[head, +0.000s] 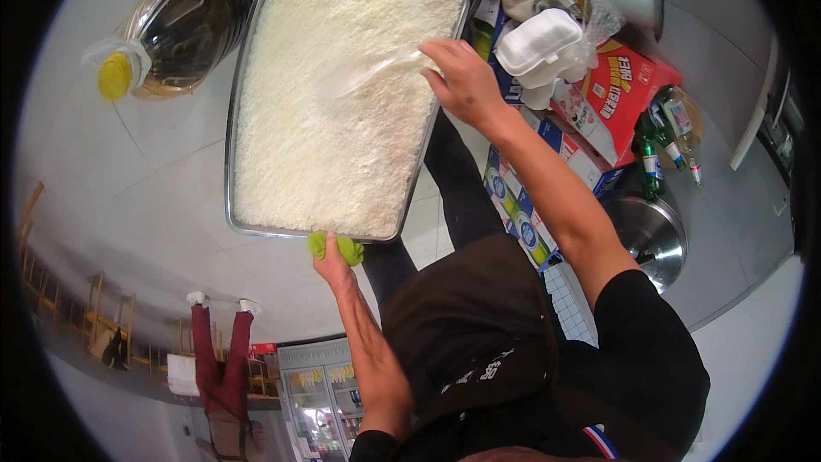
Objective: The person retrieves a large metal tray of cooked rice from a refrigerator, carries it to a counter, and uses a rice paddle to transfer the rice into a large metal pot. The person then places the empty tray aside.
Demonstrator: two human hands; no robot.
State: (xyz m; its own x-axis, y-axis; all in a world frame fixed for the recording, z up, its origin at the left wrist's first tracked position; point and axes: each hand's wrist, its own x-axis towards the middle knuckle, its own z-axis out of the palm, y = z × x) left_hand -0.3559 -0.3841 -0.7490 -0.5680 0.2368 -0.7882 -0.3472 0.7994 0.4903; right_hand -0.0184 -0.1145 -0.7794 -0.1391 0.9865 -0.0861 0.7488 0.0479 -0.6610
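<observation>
A large rectangular metal tray (233,160) full of what looks like cooked white rice (314,141) lies before me. My left hand (335,264) grips its near edge through a folded green cloth (346,250), with the thumb on top. Over the right part of the rice, my right hand (458,80) pinches the handle of a translucent spoon-like paddle (353,77). The paddle is blurred, its broad end at the rice near the middle of the tray; whether it touches the rice I cannot tell.
A big oil jug with a yellow cap (115,76) lies left of the tray. At right are beer cartons (523,205), a red box (616,90), white foam containers (539,45), green bottles (651,163) and a round metal lid (648,237). A person (221,359) stands at lower left near a glass-door fridge (321,398).
</observation>
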